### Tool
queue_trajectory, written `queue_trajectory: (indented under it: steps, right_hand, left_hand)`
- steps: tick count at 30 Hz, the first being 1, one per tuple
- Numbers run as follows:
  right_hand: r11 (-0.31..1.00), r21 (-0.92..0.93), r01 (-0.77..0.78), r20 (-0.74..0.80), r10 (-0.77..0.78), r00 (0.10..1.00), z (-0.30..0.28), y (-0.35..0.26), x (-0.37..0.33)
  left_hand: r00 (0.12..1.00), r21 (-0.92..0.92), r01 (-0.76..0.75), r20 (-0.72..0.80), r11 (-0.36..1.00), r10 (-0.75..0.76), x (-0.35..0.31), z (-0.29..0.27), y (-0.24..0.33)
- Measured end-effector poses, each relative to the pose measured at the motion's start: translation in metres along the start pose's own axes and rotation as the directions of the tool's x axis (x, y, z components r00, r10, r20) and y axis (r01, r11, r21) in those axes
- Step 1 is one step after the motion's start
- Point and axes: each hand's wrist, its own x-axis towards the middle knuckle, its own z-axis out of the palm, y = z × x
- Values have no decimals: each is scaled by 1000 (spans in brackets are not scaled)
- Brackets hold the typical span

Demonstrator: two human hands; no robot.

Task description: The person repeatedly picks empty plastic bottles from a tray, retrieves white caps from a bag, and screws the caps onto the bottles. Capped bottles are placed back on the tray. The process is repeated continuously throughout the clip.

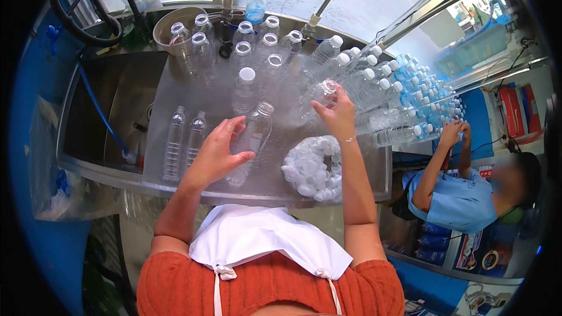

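Note:
My left hand (216, 149) is open, with thumb and fingers apart, at the side of a clear, uncapped plastic bottle (257, 131); the thumb overlaps its body. My right hand (338, 114) is closed around the upper part of another clear bottle (307, 105), which leans. The fingers partly cover its mouth, so I cannot tell if a cap is on it. Between the hands and nearer to me lies a heap of white bottle caps (301, 169) with a hollow in it. A bottle with a white cap (244, 90) stands just beyond my left hand.
Several uncapped bottles (274, 70) stand on the metal counter (158, 140), with many capped bottles (369, 90) to the right. Two bottles (174, 143) are at the left, by a sink (120, 102). A bowl (161, 26) sits behind. A person in blue (462, 196) works at the right.

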Motion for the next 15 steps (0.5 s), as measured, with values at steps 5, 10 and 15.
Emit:
queue_trajectory:
  steps: [5, 10, 15]
  right_hand:
    - [987, -160, 32, -130, -54, 990, 23, 0, 5]
    - [975, 216, 49, -330, 26, 944, 12, -6, -29]
    - [929, 363, -71, -12, 81, 997, -73, 29, -98]
  left_hand:
    - [996, -97, -87, 19, 992, 89, 14, 22, 11]
    - [956, -110, -294, -30, 949, 293, 48, 89, 19]
    - [936, -646, 33, 287, 762, 203, 128, 198, 26]
